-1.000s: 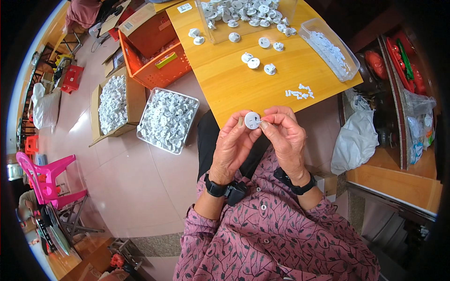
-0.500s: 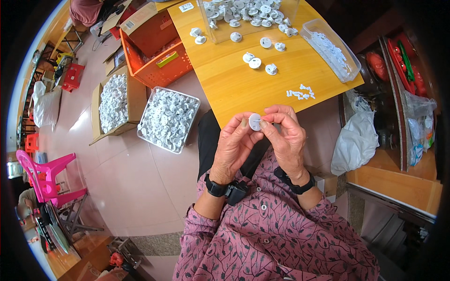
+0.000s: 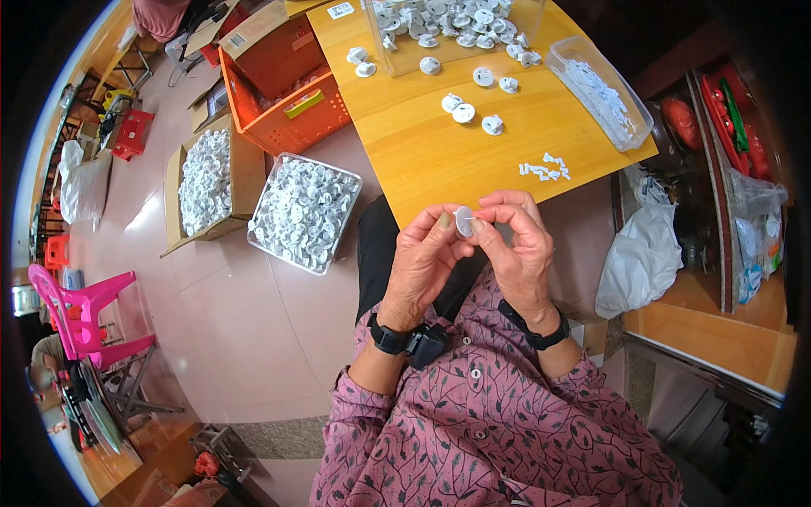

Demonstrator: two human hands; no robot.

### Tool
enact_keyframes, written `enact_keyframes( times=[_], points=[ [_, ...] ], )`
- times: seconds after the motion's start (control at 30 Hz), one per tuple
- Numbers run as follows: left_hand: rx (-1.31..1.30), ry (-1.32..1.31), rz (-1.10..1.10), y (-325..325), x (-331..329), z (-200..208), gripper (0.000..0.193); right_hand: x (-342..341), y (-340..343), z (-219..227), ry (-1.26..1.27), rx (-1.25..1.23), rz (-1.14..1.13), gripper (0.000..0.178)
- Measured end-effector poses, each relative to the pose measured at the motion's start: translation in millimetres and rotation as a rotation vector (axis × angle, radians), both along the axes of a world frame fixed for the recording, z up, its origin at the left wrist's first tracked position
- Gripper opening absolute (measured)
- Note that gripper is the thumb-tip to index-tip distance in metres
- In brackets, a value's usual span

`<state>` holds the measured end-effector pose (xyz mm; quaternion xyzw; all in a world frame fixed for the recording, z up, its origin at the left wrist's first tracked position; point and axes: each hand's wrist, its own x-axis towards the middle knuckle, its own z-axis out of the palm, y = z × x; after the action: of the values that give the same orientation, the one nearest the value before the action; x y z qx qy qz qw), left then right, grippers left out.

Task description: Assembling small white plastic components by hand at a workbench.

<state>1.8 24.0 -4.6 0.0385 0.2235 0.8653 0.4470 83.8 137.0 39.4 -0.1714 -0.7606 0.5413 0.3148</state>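
Just in front of the table's near edge, my left hand [image 3: 427, 251] pinches a small white round plastic disc [image 3: 462, 221] between thumb and fingers. My right hand [image 3: 517, 237] closes on the disc's right side, its thumb and fingertips at a thin white pin-like piece on the face, mostly covered by the fingers. Small white plastic pegs [image 3: 545, 169] lie in a loose cluster on the table beyond my right hand. Several white round plastic parts [image 3: 492, 125] like the held one are scattered farther back on the yellow wooden table [image 3: 405, 160].
At the table's back, a clear box [image 3: 460, 57] holds many round parts; a clear tray [image 3: 632, 142] of pegs stands right. To the left are a full plastic bin [image 3: 314, 269], a cardboard box [image 3: 174, 198], an orange crate [image 3: 291, 127] and a pink chair [image 3: 84, 325]. Shelving stands right.
The disc has tilted in my fingers and now shows a narrower face. Both hands stay in nearly the same place; the view has shifted slightly.
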Motion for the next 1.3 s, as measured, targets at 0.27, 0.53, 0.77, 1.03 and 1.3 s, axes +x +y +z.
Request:
enact_keyframes(
  times=[0.27,0.53,0.77,1.03,1.3],
  points=[
    [-0.060,0.083,-0.006,-1.2,-0.1,-0.1,0.022,1.4,-0.1,-2.9,-0.029,-0.031,-0.006,0.008],
    [-0.076,0.075,-0.008,-0.9,0.2,-1.8,0.023,0.8,0.9,-0.6,-0.028,0.107,0.000,0.008],
    [-0.096,0.092,-0.012,-0.4,0.8,-0.9,0.024,1.5,6.1,2.0,-0.048,0.169,0.026,0.012],
    [-0.110,0.096,-0.008,-1.2,-0.2,0.6,0.027,0.9,12.7,-3.7,-0.001,0.065,0.035,0.009],
    [-0.148,0.091,0.002,-3.0,-1.2,0.8,0.028,-15.2,23.1,-17.0,-0.088,0.209,-0.052,0.006]
  ],
)
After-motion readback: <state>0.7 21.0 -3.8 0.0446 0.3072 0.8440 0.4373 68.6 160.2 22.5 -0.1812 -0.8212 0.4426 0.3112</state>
